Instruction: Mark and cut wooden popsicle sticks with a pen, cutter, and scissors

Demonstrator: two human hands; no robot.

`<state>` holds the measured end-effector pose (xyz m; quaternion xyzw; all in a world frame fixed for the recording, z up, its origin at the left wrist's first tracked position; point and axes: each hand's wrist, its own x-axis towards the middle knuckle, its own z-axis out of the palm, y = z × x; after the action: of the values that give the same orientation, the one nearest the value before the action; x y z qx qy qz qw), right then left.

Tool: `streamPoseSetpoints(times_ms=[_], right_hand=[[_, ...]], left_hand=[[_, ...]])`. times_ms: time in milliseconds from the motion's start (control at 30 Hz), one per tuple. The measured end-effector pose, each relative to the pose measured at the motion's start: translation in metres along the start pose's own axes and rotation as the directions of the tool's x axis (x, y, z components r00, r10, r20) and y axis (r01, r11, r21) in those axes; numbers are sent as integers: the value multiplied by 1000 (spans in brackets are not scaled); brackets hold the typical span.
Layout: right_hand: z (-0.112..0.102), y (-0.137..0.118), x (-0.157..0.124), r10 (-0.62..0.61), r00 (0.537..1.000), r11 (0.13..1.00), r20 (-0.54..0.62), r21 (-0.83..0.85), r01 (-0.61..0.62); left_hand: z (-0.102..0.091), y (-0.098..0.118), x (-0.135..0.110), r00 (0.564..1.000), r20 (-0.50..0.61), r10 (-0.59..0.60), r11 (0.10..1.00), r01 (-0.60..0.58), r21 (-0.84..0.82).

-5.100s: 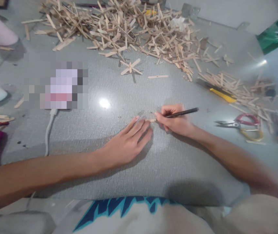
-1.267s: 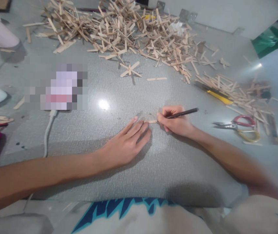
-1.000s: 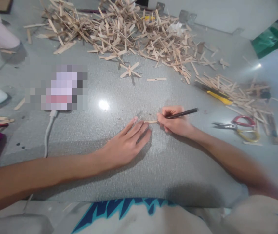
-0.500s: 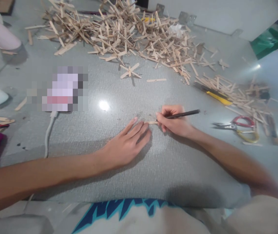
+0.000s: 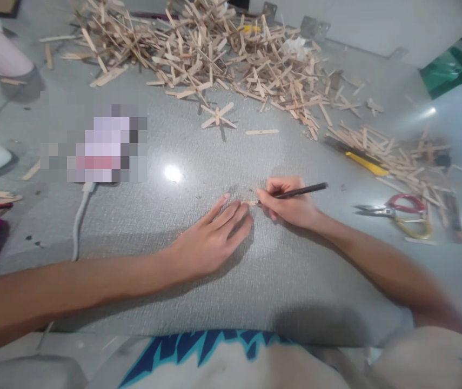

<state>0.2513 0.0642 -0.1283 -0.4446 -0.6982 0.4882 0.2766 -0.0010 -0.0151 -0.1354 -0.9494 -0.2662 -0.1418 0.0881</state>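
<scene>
A short wooden craft stick (image 5: 251, 203) lies flat on the grey textured mat (image 5: 198, 302) in the middle. My left hand (image 5: 210, 237) rests palm down with its fingers laid over the stick's left end, pinning it. My right hand (image 5: 289, 202) grips a thin black pen (image 5: 301, 189) with its tip touching the stick's right part. Most of the stick is hidden under my fingers.
A big heap of wooden sticks (image 5: 214, 48) fills the far side. A glued star of sticks (image 5: 218, 115) and a single stick (image 5: 262, 132) lie nearer. At right are a yellow cutter (image 5: 366, 162), red-handled scissors (image 5: 396, 208) and more sticks. A white cable (image 5: 79, 216) runs at left.
The pen tip and my right hand have shifted slightly left along the stick. My left hand stays pressed in place.
</scene>
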Motion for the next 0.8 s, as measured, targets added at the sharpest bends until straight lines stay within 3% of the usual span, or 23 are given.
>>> streamPoseSetpoints(times_ms=[800], right_hand=[[0,-1,2,-19,1000,1000,1,-19,19]], left_hand=[[0,0,1,1000,-26,18,999,-17,27]])
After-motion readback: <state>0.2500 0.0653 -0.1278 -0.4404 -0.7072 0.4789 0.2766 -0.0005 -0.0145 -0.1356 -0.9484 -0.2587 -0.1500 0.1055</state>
